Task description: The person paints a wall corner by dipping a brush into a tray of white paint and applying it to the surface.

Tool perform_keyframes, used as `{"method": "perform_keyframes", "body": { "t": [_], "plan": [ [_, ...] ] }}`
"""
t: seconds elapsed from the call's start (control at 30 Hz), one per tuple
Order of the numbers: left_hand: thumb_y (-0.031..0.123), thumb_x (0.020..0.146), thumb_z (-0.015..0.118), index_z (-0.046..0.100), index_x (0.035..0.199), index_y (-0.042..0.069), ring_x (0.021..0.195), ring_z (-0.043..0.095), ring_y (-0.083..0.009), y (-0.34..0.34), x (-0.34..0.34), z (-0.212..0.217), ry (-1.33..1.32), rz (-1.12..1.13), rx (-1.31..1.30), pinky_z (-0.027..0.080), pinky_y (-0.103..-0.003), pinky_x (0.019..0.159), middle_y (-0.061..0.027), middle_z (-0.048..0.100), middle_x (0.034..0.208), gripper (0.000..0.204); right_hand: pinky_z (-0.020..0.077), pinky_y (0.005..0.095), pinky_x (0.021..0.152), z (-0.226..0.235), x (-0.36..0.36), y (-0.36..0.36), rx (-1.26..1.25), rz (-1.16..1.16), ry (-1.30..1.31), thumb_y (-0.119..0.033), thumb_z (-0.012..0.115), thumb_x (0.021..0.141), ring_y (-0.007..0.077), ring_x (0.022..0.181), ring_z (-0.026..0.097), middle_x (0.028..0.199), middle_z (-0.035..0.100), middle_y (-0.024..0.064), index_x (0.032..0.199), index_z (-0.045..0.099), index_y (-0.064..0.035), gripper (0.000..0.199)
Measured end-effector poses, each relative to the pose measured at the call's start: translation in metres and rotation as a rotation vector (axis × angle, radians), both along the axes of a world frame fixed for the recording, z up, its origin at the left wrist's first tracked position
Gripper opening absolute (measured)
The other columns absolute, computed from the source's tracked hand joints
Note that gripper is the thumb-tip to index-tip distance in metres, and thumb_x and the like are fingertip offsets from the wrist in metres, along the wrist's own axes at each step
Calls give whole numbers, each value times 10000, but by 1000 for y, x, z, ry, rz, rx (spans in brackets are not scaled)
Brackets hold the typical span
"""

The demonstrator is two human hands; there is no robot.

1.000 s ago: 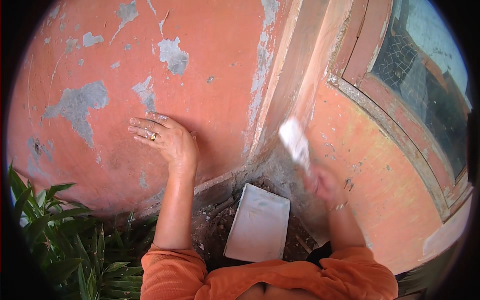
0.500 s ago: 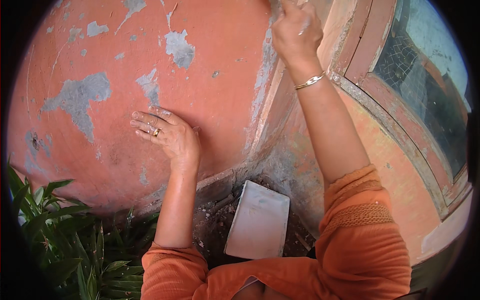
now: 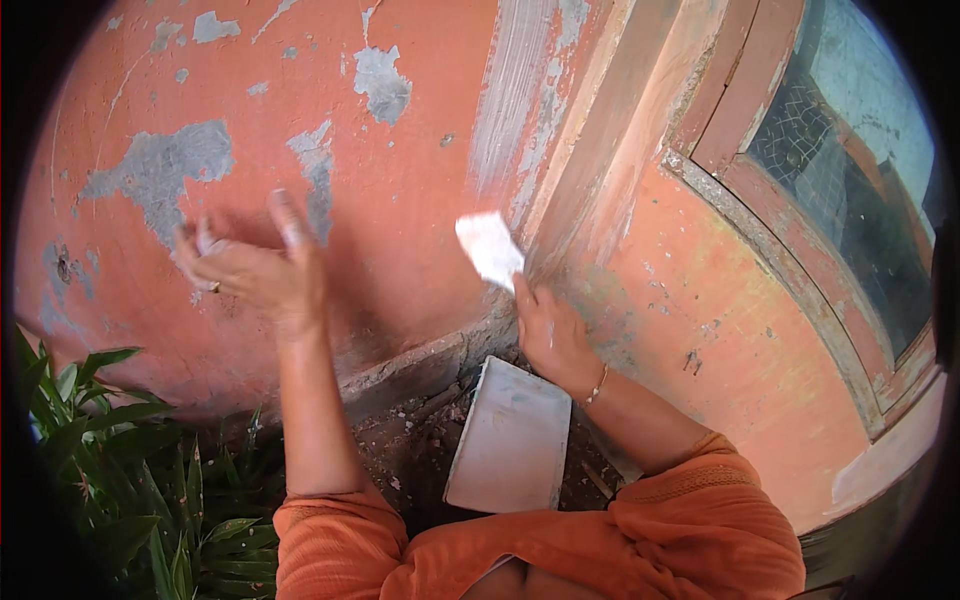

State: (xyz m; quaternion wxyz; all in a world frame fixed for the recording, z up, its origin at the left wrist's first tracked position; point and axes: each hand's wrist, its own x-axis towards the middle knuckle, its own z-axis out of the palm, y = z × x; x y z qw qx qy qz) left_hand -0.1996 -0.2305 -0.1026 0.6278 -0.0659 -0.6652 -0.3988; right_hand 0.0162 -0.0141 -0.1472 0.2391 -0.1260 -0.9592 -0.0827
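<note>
A paintbrush with a broad white-coated head (image 3: 489,248) is gripped by its handle in my right hand (image 3: 555,335), close to the inner corner of the wall. Just above the brush, a streaky whitish paint band (image 3: 512,95) runs down the orange wall (image 3: 420,210) beside the corner. My left hand (image 3: 262,272), slightly blurred, is raised in front of the wall with its fingers apart and nothing in it; a ring shows on one finger. Grey peeled patches (image 3: 170,175) mark the wall near it.
Below the hands, a pale rectangular tray (image 3: 510,430) sits on dark soil with debris at the wall's foot. Leafy green plants (image 3: 130,480) fill the lower left. To the right, a worn wooden window frame (image 3: 770,210) with glass is set in the adjoining wall.
My right hand has come down from the top of the corner, bringing the brush into view. The paint band now shows. My left hand has lifted off the wall and shifted left.
</note>
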Motion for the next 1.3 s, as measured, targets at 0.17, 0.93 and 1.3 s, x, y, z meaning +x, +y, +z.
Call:
{"method": "perform_keyframes", "body": {
  "t": [0.17,0.93,1.3],
  "plan": [
    [327,883,568,335,1291,-82,1323,223,-454,-9,-31,-23,185,86,62,128,-589,1089,-267,257,1405,624,503,458,672,-7,9,25,-132,45,-254,-71,477,818,381,764,623,856,610,228,1209,553,-8,404],
    [346,896,528,75,1446,-7,1343,203,-440,7,-42,-26,245,-99,166,144,-602,1086,-280,174,1445,796,488,270,629,256,-43,79,55,236,602,-30,612,804,110,694,595,806,676,84,1111,657,-12,311],
    [272,912,526,2,1472,71,1332,146,-466,-6,-35,-25,258,-24,20,415,-554,976,-298,52,1460,793,497,428,798,27,12,35,-258,186,63,-57,584,799,360,895,637,1000,648,217,1161,621,-46,363]
  ]
}}
